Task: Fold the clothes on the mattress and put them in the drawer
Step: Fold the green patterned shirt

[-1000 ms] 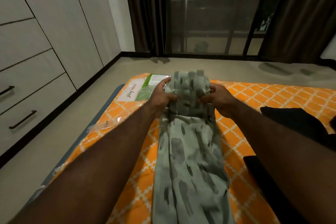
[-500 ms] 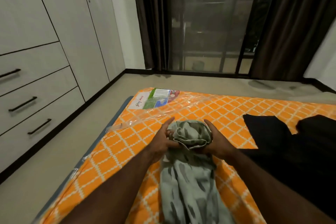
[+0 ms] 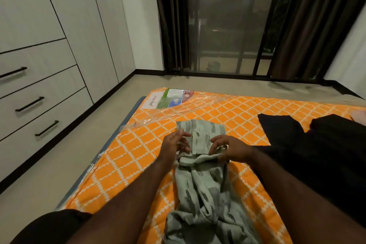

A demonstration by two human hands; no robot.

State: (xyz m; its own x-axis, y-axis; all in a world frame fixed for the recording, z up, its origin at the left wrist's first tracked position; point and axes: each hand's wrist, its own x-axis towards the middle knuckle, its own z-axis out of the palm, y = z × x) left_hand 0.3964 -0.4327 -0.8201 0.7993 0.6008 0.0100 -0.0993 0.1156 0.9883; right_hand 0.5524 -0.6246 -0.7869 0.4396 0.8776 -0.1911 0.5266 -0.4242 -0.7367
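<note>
Green garment (image 3: 204, 180) lying on the mattress (image 3: 138, 154), long axis pointing away from the person, folded far end between the left hand (image 3: 174, 144), grip loosely spread at the cloth's edge, and the right hand (image 3: 229, 149), grip curled onto the fold; open mattress ahead, black clothes (image 3: 316, 154) close right, drawers (image 3: 49, 105) left.

My grey-green garment (image 3: 204, 184) with dark brush marks lies lengthwise on the orange diamond-patterned mattress (image 3: 138, 156). Its far end is folded flat and its near end is bunched and wrinkled. Black clothes (image 3: 316, 154) lie spread to its right. The three drawers (image 3: 49, 109) on the left are all shut.
</note>
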